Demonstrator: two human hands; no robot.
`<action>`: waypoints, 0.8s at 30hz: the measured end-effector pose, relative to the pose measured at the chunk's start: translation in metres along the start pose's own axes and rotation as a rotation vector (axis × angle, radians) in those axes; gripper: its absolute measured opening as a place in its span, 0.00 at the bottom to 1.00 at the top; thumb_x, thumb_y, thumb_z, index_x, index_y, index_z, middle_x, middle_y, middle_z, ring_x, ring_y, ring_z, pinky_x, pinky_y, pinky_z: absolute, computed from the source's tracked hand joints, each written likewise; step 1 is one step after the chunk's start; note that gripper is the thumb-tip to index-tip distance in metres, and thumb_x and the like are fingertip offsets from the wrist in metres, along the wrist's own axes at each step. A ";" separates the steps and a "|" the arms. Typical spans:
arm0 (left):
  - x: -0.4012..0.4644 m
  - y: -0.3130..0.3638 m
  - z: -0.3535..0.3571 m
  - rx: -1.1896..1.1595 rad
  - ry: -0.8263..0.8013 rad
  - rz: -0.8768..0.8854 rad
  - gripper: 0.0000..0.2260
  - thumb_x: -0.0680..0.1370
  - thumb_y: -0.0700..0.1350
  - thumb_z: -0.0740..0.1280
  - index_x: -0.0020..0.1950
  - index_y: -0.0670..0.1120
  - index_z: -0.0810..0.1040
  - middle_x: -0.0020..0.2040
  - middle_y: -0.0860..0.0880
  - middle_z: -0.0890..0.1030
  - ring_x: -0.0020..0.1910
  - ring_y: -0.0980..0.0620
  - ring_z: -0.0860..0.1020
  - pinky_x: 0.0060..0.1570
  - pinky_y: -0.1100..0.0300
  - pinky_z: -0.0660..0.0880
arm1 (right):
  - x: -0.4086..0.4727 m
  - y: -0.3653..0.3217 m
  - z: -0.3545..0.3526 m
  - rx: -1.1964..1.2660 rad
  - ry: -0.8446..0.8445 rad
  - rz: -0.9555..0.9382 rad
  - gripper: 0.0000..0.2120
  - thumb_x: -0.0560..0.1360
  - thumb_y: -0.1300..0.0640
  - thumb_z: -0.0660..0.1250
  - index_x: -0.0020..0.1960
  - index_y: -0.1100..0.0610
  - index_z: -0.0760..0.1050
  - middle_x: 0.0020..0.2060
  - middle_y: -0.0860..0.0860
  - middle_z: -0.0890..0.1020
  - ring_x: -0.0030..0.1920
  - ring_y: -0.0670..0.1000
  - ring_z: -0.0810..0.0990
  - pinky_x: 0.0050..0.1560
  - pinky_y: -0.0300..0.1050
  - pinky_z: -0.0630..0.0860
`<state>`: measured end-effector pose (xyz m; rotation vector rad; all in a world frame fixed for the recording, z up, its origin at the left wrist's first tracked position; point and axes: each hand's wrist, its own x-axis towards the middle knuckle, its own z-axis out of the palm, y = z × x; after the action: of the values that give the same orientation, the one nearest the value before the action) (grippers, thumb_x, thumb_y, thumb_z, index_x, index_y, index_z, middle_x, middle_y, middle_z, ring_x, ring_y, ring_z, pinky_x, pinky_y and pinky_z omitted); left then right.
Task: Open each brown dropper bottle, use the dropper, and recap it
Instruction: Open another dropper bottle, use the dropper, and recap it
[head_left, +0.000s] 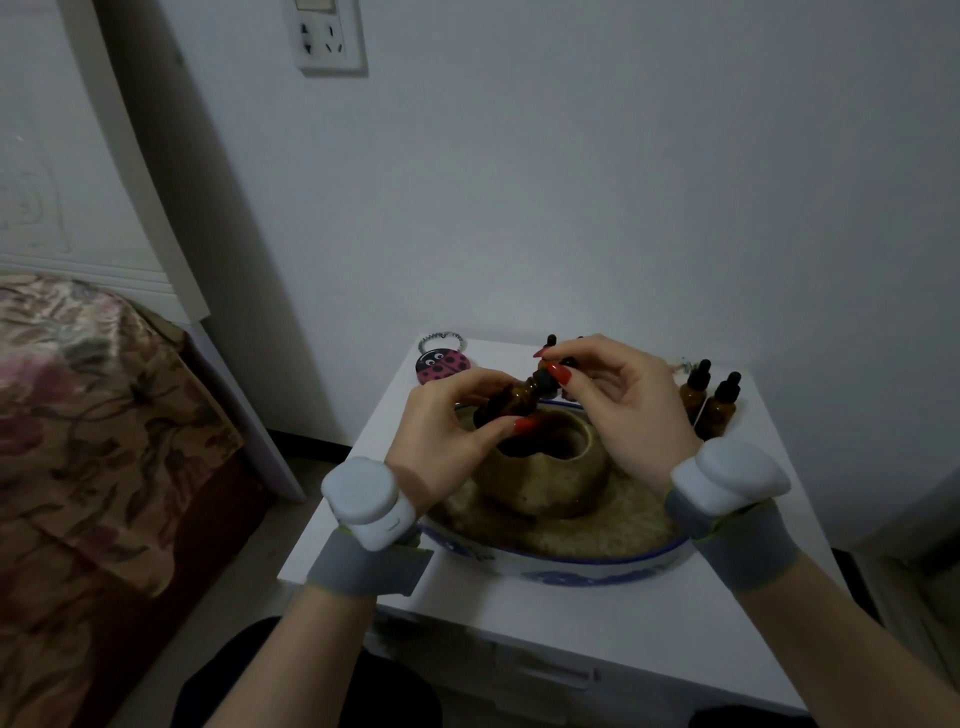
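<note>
The left hand (441, 431) grips the tilted brown dropper bottle (511, 402) above the stone bowl (545, 478) while the right hand (613, 400) pinches its black cap (545, 382), apparently mid-twist; whether unscrewing or recapping cannot be told, so the next move calls for steady turning.

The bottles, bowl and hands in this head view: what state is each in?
Held bottle: tilted, gripped by left hand.
Cap: on the neck, pinched by right hand.
Two side bottles: upright, capped.
Bowl: upright, standing in the dish.
</note>
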<state>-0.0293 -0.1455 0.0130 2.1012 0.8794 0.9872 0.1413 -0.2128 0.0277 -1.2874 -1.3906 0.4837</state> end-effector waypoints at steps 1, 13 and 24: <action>0.000 0.000 0.000 0.000 0.003 0.001 0.13 0.71 0.42 0.75 0.54 0.51 0.81 0.47 0.58 0.82 0.50 0.62 0.79 0.55 0.72 0.73 | 0.000 0.000 -0.001 -0.028 -0.017 -0.002 0.10 0.77 0.65 0.65 0.54 0.54 0.80 0.49 0.47 0.83 0.54 0.45 0.81 0.60 0.48 0.78; 0.000 -0.004 0.003 0.038 0.043 0.023 0.15 0.71 0.42 0.75 0.57 0.50 0.82 0.50 0.58 0.82 0.51 0.70 0.76 0.53 0.80 0.67 | 0.000 0.000 -0.010 -0.219 -0.104 0.028 0.08 0.74 0.59 0.70 0.52 0.52 0.81 0.46 0.44 0.82 0.48 0.43 0.81 0.51 0.38 0.79; -0.001 -0.001 0.004 0.042 0.006 0.065 0.15 0.72 0.42 0.74 0.58 0.50 0.81 0.49 0.62 0.80 0.52 0.73 0.74 0.53 0.80 0.67 | -0.002 0.001 -0.006 -0.368 -0.062 0.056 0.27 0.72 0.34 0.53 0.31 0.54 0.74 0.26 0.49 0.75 0.28 0.45 0.73 0.36 0.39 0.71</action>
<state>-0.0269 -0.1471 0.0096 2.1752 0.8463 1.0174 0.1469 -0.2164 0.0274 -1.6221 -1.5473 0.3154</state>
